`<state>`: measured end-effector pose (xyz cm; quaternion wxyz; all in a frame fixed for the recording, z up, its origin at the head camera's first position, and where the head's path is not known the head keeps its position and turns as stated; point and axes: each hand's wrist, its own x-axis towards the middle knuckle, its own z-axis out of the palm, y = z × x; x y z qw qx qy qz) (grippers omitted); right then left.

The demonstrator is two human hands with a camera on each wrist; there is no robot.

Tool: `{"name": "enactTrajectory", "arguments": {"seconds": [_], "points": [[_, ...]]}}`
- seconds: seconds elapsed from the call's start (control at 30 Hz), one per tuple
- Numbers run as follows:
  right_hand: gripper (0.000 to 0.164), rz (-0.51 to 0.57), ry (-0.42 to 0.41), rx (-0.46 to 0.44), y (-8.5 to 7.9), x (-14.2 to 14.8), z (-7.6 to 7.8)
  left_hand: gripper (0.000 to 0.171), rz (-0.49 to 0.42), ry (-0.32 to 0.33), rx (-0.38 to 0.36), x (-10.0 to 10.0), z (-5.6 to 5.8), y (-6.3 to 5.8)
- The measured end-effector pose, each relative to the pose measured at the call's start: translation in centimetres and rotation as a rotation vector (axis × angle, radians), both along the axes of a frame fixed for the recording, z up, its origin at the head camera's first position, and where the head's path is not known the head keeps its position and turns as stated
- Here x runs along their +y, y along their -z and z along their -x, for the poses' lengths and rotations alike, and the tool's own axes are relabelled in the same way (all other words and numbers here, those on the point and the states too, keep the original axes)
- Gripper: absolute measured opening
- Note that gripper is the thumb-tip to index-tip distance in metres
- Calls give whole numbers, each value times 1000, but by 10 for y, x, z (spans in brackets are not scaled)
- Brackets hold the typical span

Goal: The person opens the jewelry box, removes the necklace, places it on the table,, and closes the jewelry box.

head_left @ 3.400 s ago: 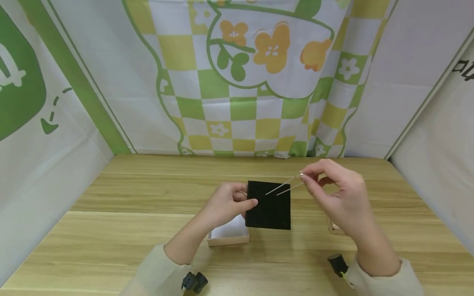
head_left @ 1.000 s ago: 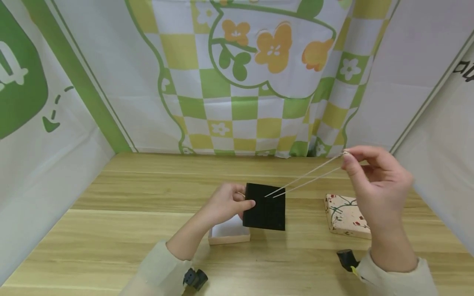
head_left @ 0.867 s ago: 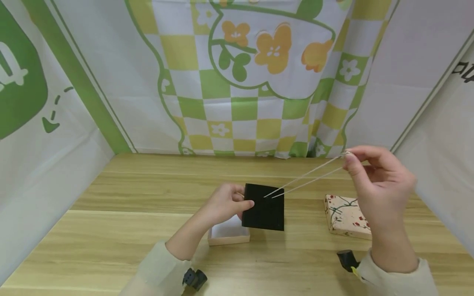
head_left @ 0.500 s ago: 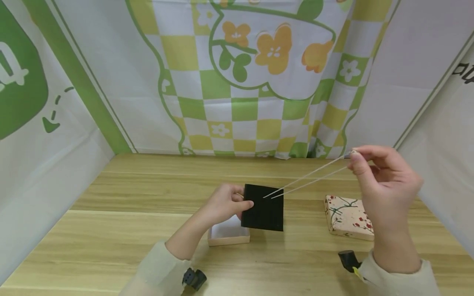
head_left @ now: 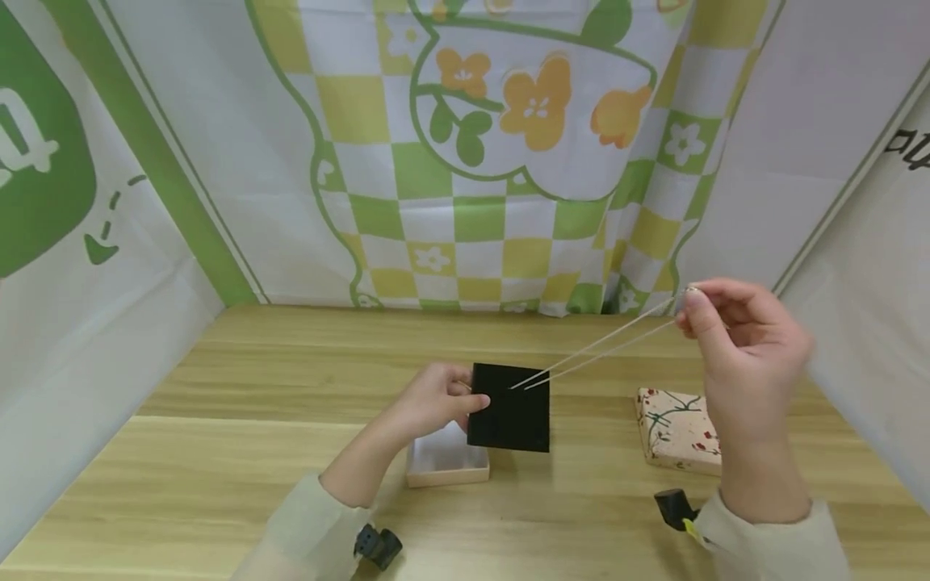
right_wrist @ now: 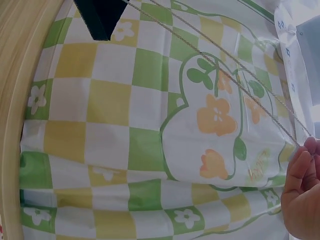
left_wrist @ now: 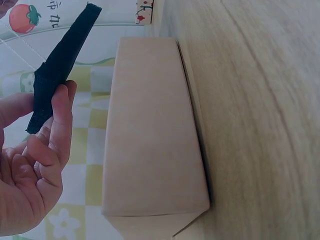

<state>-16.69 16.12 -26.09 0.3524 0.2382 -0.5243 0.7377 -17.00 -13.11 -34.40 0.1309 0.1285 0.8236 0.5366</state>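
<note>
My left hand (head_left: pixel 429 403) pinches the left edge of a square black jewelry-box insert (head_left: pixel 512 420), thumb on its face and fingers behind. In the left wrist view the insert (left_wrist: pixel 60 65) is seen edge-on, tilted, with the thumb and fingers on opposite sides. Two strands of a thin silvery necklace chain (head_left: pixel 596 342) run from the insert's face up to the right. My right hand (head_left: pixel 759 347) pinches the chain's far end between thumb and fingertips, high above the table. The strands look taut in the right wrist view, where the chain (right_wrist: pixel 200 51) crosses diagonally.
Below the insert stands a shallow box base (head_left: pixel 449 476) with a pale inside and peach walls. A cream box lid (head_left: pixel 679 432) printed with red flowers and dark branches lies at the right, partly behind the right forearm. A checked curtain (head_left: pixel 479 218) hangs beyond the wooden table (head_left: pixel 291 363).
Over the span, my right hand has moved right and upward, so a longer stretch of chain shows and the lid is uncovered. The black insert has shifted slightly left in my left hand.
</note>
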Motion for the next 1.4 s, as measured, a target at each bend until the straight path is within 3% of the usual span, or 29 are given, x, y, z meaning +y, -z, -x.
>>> {"name": "enactTrajectory", "arguments": {"seconds": [0.07,0.23,0.33,0.47,0.67,0.87,1.0,1.17,1.33,1.4], "points": [[8,14,-15,-48,-4,-2,4,19,10,-10,-7,-1,0,2],[8,19,-35,-122,-17,-6,16,20,22,-12,-9,-4,0,3],[6,24,-22,-111,-23,-6,23,25,27,-20,-7,-4,1,1],[4,74,-25,-102,-27,-5,27,51,31,-33,-7,-5,0,-1],[6,198,-43,-98,-28,-4,29,31,13,-7,-4,-6,1,-2],[14,301,-104,-95,-32,0,33,55,47,-39,-17,-7,2,-3],[11,179,-43,-134,-32,6,33,58,50,-38,-16,-9,3,-2],[6,-73,42,-230,-28,17,38,44,54,-47,-13,-11,6,-3],[2,-310,78,-322,-21,17,52,52,29,-81,-16,-21,8,-10],[6,-447,113,-327,-18,8,58,44,10,-97,-7,-28,8,-14]]}}
